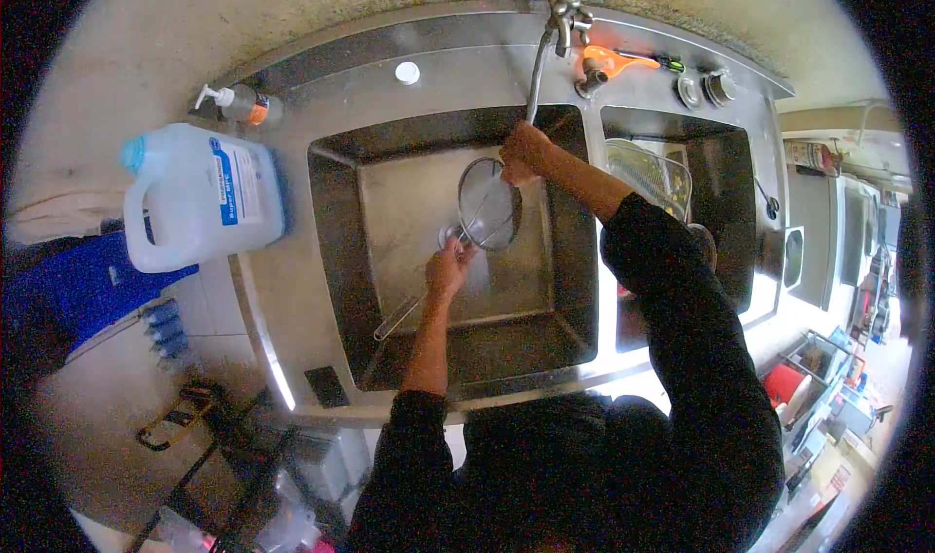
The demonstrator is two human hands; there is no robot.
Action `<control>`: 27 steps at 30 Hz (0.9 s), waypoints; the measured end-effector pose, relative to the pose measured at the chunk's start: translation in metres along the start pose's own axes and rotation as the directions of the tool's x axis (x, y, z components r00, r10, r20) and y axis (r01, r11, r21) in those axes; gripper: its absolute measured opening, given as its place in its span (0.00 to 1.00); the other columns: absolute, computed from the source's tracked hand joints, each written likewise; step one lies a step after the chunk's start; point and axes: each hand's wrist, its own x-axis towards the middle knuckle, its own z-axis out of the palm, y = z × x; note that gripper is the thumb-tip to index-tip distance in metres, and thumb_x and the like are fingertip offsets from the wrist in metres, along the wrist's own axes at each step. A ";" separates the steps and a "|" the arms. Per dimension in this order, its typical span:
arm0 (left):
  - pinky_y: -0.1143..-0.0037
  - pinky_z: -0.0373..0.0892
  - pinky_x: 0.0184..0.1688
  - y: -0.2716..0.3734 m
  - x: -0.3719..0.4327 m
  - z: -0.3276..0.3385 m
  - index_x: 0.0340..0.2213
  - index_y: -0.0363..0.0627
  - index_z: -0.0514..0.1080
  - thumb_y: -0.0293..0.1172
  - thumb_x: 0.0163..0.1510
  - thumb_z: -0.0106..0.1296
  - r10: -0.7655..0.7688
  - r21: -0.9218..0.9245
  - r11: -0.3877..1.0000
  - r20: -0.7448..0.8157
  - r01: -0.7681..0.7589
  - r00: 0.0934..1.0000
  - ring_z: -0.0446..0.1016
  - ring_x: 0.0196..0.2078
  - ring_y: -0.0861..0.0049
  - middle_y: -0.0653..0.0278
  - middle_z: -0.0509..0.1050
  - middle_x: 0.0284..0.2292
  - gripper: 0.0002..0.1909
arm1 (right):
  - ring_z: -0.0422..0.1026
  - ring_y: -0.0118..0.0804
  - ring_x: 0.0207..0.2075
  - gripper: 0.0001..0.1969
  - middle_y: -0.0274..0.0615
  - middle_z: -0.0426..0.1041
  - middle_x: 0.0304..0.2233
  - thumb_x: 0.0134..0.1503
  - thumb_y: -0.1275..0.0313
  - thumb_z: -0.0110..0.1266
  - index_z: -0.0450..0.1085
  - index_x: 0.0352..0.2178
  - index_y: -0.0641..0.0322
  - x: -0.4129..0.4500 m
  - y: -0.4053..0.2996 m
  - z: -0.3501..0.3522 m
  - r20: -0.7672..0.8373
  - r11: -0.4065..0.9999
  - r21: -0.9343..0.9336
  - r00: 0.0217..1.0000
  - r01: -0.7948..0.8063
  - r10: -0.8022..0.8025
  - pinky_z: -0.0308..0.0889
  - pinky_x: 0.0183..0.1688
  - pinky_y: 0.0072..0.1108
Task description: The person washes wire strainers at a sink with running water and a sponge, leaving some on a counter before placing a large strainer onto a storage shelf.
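Over the large steel sink basin [409,187], my left hand [447,268] grips a round wire-mesh strainer [491,206] where its handle meets the rim. The strainer is tilted, and its long handle slants down to the left inside the basin. My right hand [524,152] is closed at the end of the faucet spout [539,78], just above the strainer's upper right rim. Whether it holds the spout or something small is hidden by the fingers. The drain lies partly behind the strainer and my left hand.
A large plastic jug [197,195] and a pump bottle [241,106] stand at left. A white cap [407,73], an orange scoop-like utensil [617,62] and drain fittings [719,89] lie along the back ledge. Mesh baskets [650,173] sit in the right basin. A person in blue [102,282] is at far left.
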 end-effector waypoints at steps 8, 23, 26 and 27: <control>0.61 0.67 0.28 0.006 -0.003 -0.005 0.36 0.47 0.65 0.53 0.52 0.42 0.008 -0.023 1.000 0.032 -0.007 0.999 0.73 0.26 0.54 0.54 0.74 0.24 0.21 | 0.75 0.42 0.26 0.15 0.43 0.74 0.20 0.37 0.59 0.46 0.74 0.17 0.56 0.015 0.004 0.022 -0.014 1.000 0.018 1.000 0.013 -0.012 0.67 0.27 0.32; 0.58 0.64 0.33 -0.035 -0.038 -0.004 0.31 0.40 0.71 0.34 0.52 0.44 0.142 0.442 0.897 -0.346 0.028 0.927 0.68 0.34 0.54 0.48 0.67 0.29 0.10 | 0.73 0.38 0.27 0.16 0.38 0.75 0.24 0.41 0.53 0.47 0.75 0.19 0.50 0.026 -0.005 0.032 -0.076 0.993 -0.022 0.990 -0.120 0.118 0.59 0.34 0.32; 0.57 0.63 0.35 -0.051 -0.036 0.003 0.31 0.39 0.70 0.33 0.52 0.44 0.012 0.414 0.906 -0.250 0.095 0.968 0.67 0.35 0.52 0.46 0.67 0.31 0.10 | 0.73 0.38 0.27 0.16 0.39 0.75 0.23 0.40 0.53 0.48 0.74 0.18 0.51 0.024 -0.001 0.038 -0.096 0.989 -0.015 0.985 -0.145 0.143 0.59 0.35 0.32; 0.57 0.63 0.35 -0.053 -0.036 0.005 0.31 0.39 0.70 0.33 0.52 0.44 0.013 0.412 0.907 -0.249 0.093 0.968 0.67 0.35 0.52 0.46 0.67 0.31 0.10 | 0.73 0.38 0.27 0.15 0.40 0.75 0.22 0.39 0.54 0.48 0.74 0.17 0.52 0.023 0.001 0.041 -0.117 0.992 0.013 0.985 -0.129 0.130 0.59 0.34 0.32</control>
